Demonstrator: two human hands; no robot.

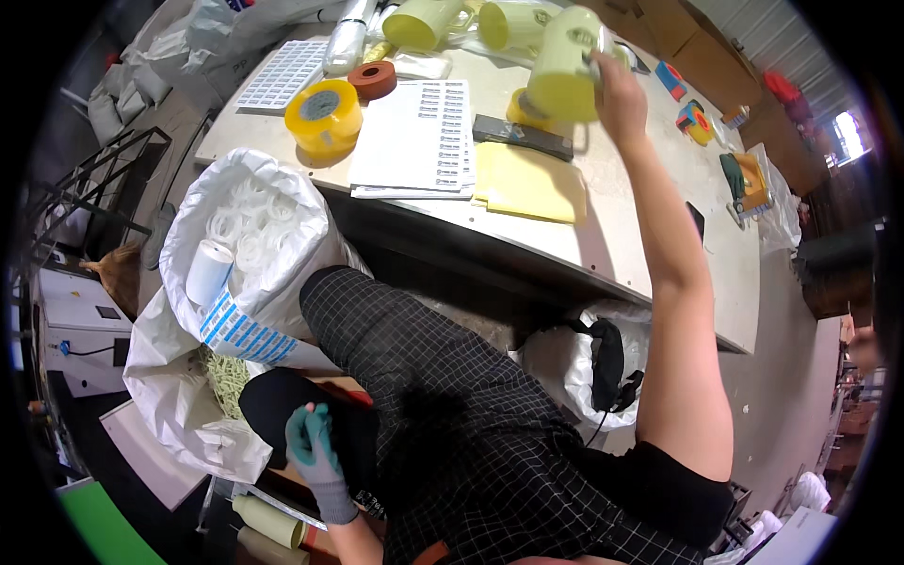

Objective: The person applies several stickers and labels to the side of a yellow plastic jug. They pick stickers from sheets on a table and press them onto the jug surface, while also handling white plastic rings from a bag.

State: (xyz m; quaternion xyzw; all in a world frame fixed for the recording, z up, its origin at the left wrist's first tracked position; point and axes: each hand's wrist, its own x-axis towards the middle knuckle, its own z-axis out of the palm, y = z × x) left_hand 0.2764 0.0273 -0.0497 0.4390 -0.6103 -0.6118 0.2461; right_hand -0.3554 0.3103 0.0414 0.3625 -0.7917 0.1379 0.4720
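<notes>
My bare right hand (621,99) is closed around the handle of a pale yellow-green jug (565,71), holding it up over the far part of the table. Partly behind the jug sits a yellow tape roll (525,111). Two similar yellow-green jugs (414,26) lie on their sides farther back, to the left. Low down by my knee is my left hand (315,452), in a grey glove with teal-coated fingers. Its fingers are curled in, and no object shows in them.
On the table (621,245) lie label sheets (414,137), a yellow pad (530,181), a dark bar (523,137), a large tape roll (323,118) and a brown roll (372,80). A white sack (188,221) of clear rings stands left; another white bag (556,363) is under the table.
</notes>
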